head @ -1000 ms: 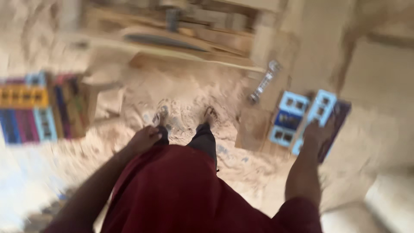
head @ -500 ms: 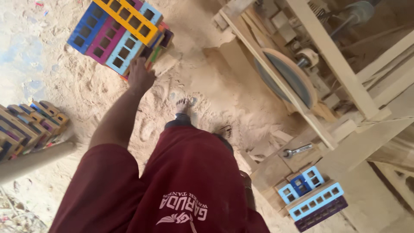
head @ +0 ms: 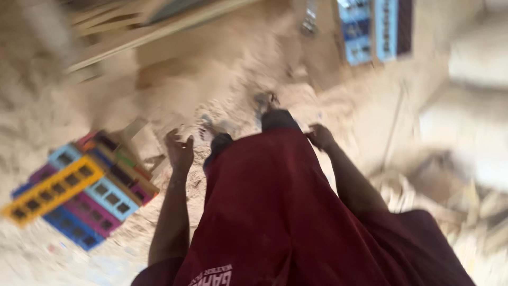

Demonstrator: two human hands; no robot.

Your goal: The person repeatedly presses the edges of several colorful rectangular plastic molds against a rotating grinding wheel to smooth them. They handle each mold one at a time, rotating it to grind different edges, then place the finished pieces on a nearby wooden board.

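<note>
The view is blurred by motion. My left hand point(head: 180, 151) hangs in front of me with fingers spread and nothing in it, just right of a stack of coloured slotted wooden frames point(head: 84, 188) lying on the sawdust floor. My right hand point(head: 320, 136) hangs at my right side by my dark red shirt point(head: 280, 212); its fingers look loosely curled and I see nothing in it. My feet point(head: 267, 108) stand on the sawdust between the hands.
A second pile of blue slotted frames point(head: 370, 29) lies at the top right. Wooden beams of a bench point(head: 143, 26) cross the top left. Pale blocks point(head: 476, 58) and wood scraps point(head: 465, 201) lie to the right. Sawdust point(head: 222, 74) covers the floor.
My left hand has come away from the coloured frame stack and now hangs free beside it. The camera has swung, so the stack sits lower left and the blue pile upper right.
</note>
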